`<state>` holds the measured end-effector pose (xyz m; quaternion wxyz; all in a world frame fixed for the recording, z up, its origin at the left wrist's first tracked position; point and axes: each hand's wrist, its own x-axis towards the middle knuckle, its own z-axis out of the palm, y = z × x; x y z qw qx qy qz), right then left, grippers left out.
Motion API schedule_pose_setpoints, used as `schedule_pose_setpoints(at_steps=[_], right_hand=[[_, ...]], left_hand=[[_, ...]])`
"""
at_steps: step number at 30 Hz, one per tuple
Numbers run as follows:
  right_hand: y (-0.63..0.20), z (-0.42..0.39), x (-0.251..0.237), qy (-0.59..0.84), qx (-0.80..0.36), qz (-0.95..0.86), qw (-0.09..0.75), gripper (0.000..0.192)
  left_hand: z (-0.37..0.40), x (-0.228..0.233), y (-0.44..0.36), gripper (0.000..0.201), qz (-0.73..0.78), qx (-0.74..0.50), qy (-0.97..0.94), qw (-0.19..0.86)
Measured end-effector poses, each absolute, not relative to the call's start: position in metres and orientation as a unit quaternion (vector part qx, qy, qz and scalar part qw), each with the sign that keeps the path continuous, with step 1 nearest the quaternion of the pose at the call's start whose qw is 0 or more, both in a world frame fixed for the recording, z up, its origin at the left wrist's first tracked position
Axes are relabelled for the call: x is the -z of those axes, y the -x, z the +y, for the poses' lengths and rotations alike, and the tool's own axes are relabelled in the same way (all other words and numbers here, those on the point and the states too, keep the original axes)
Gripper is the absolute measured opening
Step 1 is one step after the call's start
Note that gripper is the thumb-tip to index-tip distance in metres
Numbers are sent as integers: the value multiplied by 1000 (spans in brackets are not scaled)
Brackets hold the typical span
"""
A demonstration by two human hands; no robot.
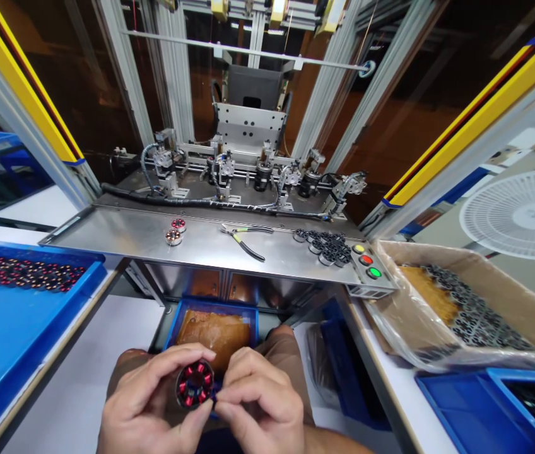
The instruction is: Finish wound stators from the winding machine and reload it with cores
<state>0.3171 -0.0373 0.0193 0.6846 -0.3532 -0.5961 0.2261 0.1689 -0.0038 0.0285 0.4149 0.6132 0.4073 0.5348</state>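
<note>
My left hand (pixel 154 403) holds a round motor stator (pixel 195 384) with red copper windings and a black rim between thumb and fingers, its open face towards me. My right hand (pixel 260 403) is closed in a pinch at the stator's lower right edge. What sits between those fingertips is too small to make out. Both hands are above my lap, in front of a blue bin (pixel 254 325) with a brown lining. On the metal ledge (pixel 111 236) beyond lie two wound stators (pixel 173 236) and a pair of cutting pliers (pixel 247 243) with green and black handles.
Bare stator cores (pixel 329 247) sit on the ledge by a button box (pixel 371 284). A cardboard box (pixel 499 287) of cores stands right, a blue tray (pixel 2 340) with rows of wound stators left. A winding machine (pixel 248 170) spans the back; a white fan (pixel 527 214) is at right.
</note>
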Motion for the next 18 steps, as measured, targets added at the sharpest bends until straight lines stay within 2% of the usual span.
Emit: schedule_pose_setpoints(at_steps=[4,7,10,13,16,18], right_hand=[[-334,-27,-28,331,-229,-635,660,23],[-346,-15,-42,291,-232,-698,612,33],[-351,-4,-56,238,-233,-751,571,26],[-351,-1,-64,211,-220,-779,548,28],[-348,-7,-65,225,-182,-778,557,24],[-342,-15,-61,256,-136,-756,587,12]], left_hand=[[-3,-37,-167,29,416,-493,-532,550],[-2,-40,-166,37,391,-441,-476,652],[-2,-36,-166,42,375,-423,-439,698],[-2,-33,-166,39,335,-415,-440,723],[-1,-35,-165,37,311,-388,-441,747],[-1,-39,-165,38,316,-369,-412,770]])
